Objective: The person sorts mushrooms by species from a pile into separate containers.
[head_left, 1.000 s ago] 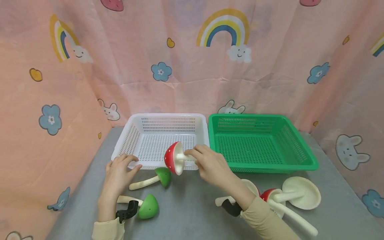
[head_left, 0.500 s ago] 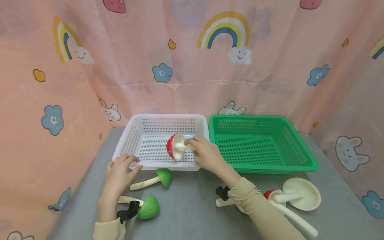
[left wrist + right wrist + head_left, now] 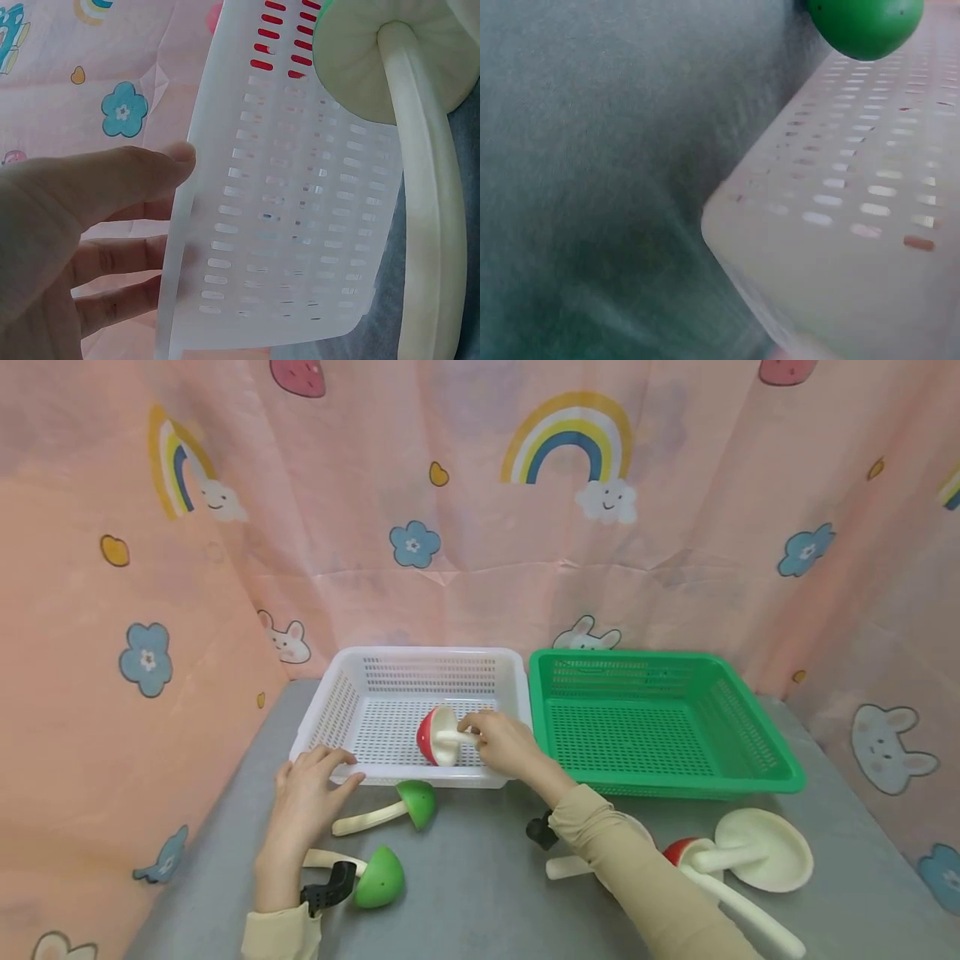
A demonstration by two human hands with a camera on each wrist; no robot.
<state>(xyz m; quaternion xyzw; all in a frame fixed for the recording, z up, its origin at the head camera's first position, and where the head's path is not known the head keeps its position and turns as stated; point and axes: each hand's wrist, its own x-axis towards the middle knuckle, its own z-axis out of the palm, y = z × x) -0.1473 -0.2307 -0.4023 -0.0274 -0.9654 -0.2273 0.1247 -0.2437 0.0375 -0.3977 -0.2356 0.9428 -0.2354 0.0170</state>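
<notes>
While the red-capped plastic toy mushroom with a white stem (image 3: 437,737) lies low inside the white perforated plastic basket (image 3: 352,693), the sorting looks barely begun: it is the only toy in either basket, and the green perforated plastic basket (image 3: 757,752) beside it holds nothing that shows. The right hand (image 3: 504,745) reaches over the white basket's near rim with its fingers curled round the mushroom's stem, so the toy is not yet let go, though it seems to rest on or just above the basket floor. The left hand (image 3: 307,797) lies on the near left corner of the white basket, thumb over the rim and fingers fairly straight against the outer wall, as the left wrist view shows; it grips nothing. Left on the grey counter (image 3: 480,893) are a small green-capped toy mushroom (image 3: 397,806) just before the white basket, a second green-capped toy mushroom (image 3: 375,878) near the left wrist, and at the right a group partly hidden by the right sleeve: another red-capped toy mushroom (image 3: 678,852) and a wide cream-capped toy mushroom (image 3: 765,850), with a further pale stem whose cap is hidden.
</notes>
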